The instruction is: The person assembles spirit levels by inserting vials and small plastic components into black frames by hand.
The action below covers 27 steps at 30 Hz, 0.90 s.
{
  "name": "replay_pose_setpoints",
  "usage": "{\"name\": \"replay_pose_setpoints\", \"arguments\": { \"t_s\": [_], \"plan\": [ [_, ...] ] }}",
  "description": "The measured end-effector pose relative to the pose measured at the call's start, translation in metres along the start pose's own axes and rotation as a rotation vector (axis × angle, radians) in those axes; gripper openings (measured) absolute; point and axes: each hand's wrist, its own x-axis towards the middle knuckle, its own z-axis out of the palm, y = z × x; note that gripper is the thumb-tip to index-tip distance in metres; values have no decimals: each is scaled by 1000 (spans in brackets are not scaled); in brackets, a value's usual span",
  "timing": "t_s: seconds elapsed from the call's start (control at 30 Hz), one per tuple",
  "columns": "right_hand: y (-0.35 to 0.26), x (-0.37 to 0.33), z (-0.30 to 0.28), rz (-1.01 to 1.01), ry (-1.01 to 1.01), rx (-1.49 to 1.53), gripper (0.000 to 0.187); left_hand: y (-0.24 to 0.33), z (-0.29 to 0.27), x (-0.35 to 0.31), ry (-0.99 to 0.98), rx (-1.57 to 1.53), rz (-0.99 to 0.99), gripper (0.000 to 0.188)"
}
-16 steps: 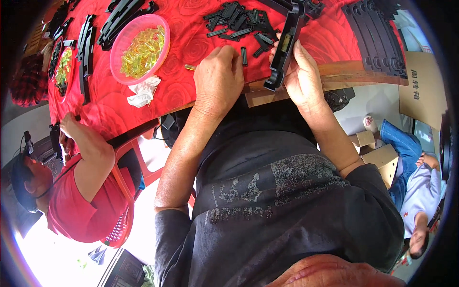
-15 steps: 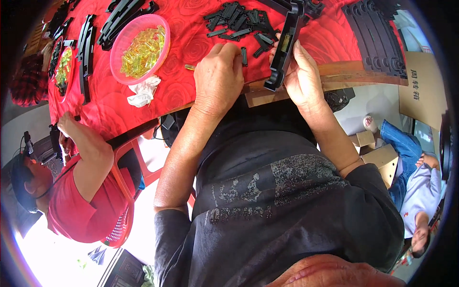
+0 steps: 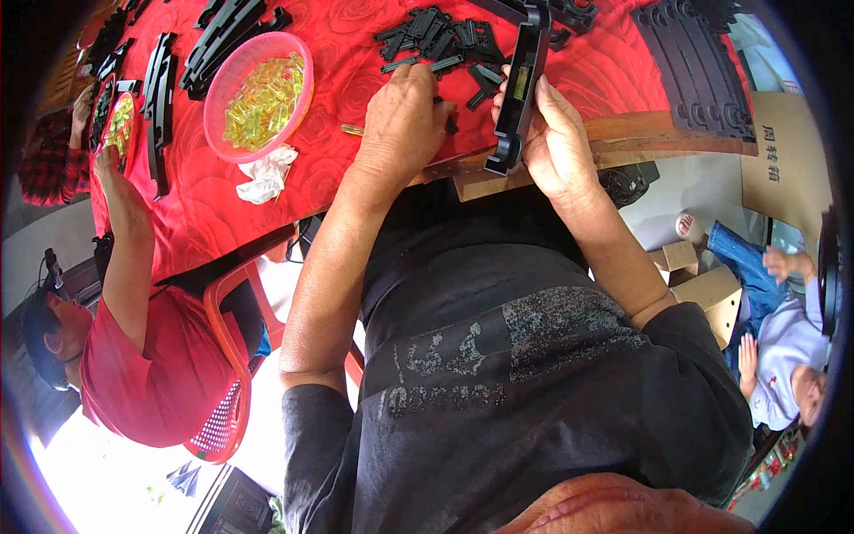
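My right hand [image 3: 560, 147] holds a long black plastic channel-shaped holder [image 3: 509, 133], tilted over the table's front edge with its hollow side showing. Inside it sits a yellowish clear piece [image 3: 521, 82]. To the left, my left hand [image 3: 400, 125] rests low over the red cloth, fingers curled, its thumb against a small black strip [image 3: 452, 123] that is mostly covered. Beside that hand's wrist lies one yellow clear tube [image 3: 352, 129]. Beyond both hands is a loose pile of small black strips [image 3: 436, 36].
A pink bowl [image 3: 304, 100] of yellow tubes stands on the red-clothed table, a crumpled white tissue [image 3: 267, 173] by it. Long black parts lie at the left [image 3: 158, 107] and right [image 3: 694, 71]. A co-worker in red [image 3: 160, 365] sits at left; another person [image 3: 787, 374] is at right.
My left hand has shifted slightly forward, and the small black strip by its thumb now sits nearer me. The holder has moved a little left. The co-worker's arm at left reaches farther forward.
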Motion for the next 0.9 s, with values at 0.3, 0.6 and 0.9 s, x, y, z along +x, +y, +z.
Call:
{"name": "replay_pose_setpoints", "arguments": {
  "t_s": [0.3,0.6,0.9],
  "plan": [
    [1,0,0,-9,-48,-8,46,28,-7,-13,331,-158,38,15],
    [-2,-1,-1,17,-79,49,45,41,8,-49,262,-272,98,9],
    [-2,-1,1,7,-67,15,46,44,13,-67,252,-560,-328,19]
  ]
}}
